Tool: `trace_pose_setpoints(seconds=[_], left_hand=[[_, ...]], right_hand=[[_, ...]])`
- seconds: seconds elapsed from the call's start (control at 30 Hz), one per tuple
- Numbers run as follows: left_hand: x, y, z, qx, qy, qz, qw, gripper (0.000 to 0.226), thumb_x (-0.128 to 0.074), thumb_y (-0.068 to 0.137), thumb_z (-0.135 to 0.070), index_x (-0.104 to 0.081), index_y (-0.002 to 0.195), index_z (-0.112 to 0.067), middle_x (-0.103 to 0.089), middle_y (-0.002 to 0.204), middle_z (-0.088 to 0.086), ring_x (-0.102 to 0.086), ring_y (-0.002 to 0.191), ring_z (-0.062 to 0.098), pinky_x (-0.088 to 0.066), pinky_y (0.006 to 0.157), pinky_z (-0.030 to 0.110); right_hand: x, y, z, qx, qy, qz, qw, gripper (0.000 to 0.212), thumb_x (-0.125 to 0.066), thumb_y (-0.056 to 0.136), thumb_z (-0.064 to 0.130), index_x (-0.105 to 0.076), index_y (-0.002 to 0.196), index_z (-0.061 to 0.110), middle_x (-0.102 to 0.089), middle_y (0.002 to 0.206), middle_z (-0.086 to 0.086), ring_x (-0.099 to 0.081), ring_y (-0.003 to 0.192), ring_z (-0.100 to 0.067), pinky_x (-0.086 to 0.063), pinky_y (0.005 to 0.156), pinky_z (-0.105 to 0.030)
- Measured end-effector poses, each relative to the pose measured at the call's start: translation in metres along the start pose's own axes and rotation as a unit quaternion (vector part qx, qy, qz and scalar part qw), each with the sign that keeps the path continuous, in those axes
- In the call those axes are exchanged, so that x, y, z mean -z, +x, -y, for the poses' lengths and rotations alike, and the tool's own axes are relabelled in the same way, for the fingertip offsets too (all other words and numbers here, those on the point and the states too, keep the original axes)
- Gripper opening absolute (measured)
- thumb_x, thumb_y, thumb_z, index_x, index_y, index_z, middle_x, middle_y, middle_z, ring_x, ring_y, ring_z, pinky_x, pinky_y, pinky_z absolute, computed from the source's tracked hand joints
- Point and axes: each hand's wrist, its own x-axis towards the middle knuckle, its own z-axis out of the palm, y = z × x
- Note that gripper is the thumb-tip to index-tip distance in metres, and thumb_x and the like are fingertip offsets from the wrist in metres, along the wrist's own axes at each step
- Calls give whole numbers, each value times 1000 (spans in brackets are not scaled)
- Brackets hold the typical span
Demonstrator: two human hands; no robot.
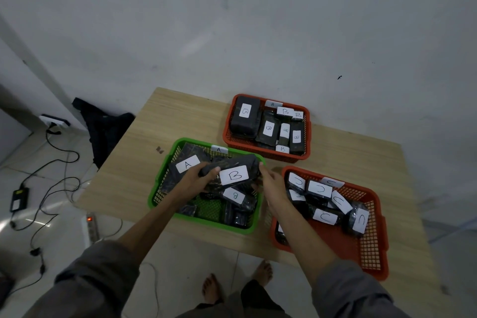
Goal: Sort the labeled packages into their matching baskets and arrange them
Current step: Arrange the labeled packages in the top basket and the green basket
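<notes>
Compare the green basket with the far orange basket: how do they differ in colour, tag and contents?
The green basket is tagged A; the far orange basket is tagged B.
The green basket holds mixed packages, one labelled A and others B, so it is unsorted; every label visible in the orange basket reads B.
Both hands, left hand and right hand, grip a B package over the green basket; nothing touches the orange one.
Both are mesh plastic baskets on the table.

On the table [348, 162], basket A [165, 170] sits left of basket C [371, 248], basket B [305, 134] behind.
</notes>
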Motion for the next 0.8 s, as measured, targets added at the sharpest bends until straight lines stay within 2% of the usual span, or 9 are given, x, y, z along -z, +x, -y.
trace_pose_setpoints(seconds=[0.13,0.23,0.33,0.47,0.5,0.57,0.63,0.73,0.8], left_hand=[[-16,9,-7,18,-32,12,999,35,-62,89,-53,-65,100,-20,-67,97,7,-68,93,20,-59,82,46],[-30,22,-15,61,-100,27,993,33,-65,89,-47,-65,106,-19,-70,106,8,-71,94,20,-62,75,43],[-47,41,-27,96,-159,33,982,36,-65,91,-38,-63,113,-9,-72,108,11,-73,93,23,-61,76,42],[-69,66,-41,122,-165,29,978,39,-67,90,-34,-62,118,-7,-70,112,10,-69,102,21,-58,87,40],[-75,72,-44,122,-166,32,978,37,-66,91,-33,-62,118,-8,-70,113,8,-69,101,19,-59,83,35],[-86,87,-50,130,-187,17,973,32,-65,92,-30,-62,117,-10,-70,112,6,-68,97,16,-58,76,30],[-95,105,-57,149,-212,-18,966,27,-64,93,-29,-61,112,-11,-69,110,6,-67,97,19,-56,75,31],[-106,137,-65,174,-207,-37,962,27,-64,94,-27,-61,113,-8,-67,113,12,-66,102,26,-57,78,36],[-110,159,-68,175,-185,-52,966,31,-63,94,-23,-62,116,-1,-68,113,16,-68,91,23,-59,69,29]], right_hand=[[1,2,8,-15,110,-35,993,34,-64,97,30,-64,119,4,-72,114,-12,-69,100,-20,-59,84,-31],[4,4,16,-15,160,-44,986,34,-66,96,26,-61,123,6,-71,115,-11,-68,104,-22,-58,85,-34],[8,11,23,14,131,-12,991,34,-65,96,23,-61,128,13,-71,119,-3,-67,106,-14,-57,84,-31],[12,32,31,57,88,-8,994,52,-65,95,15,-45,144,16,-59,138,2,-59,121,-13,-49,104,-35],[12,39,33,63,70,-17,995,61,-66,95,15,-38,148,16,-57,137,4,-58,121,-13,-48,102,-32],[14,54,34,67,35,-27,997,68,-67,95,19,-29,152,21,-61,119,12,-60,105,-5,-49,87,-22],[16,70,35,52,18,-22,998,64,-66,95,22,-32,149,25,-64,108,12,-63,98,-3,-52,85,-25],[18,101,40,45,-34,-15,998,49,-63,97,19,-46,142,19,-67,124,-4,-66,107,-15,-54,98,-38],[20,126,48,51,-64,-25,996,45,-60,98,13,-49,141,14,-63,132,-9,-62,115,-20,-51,102,-41]])
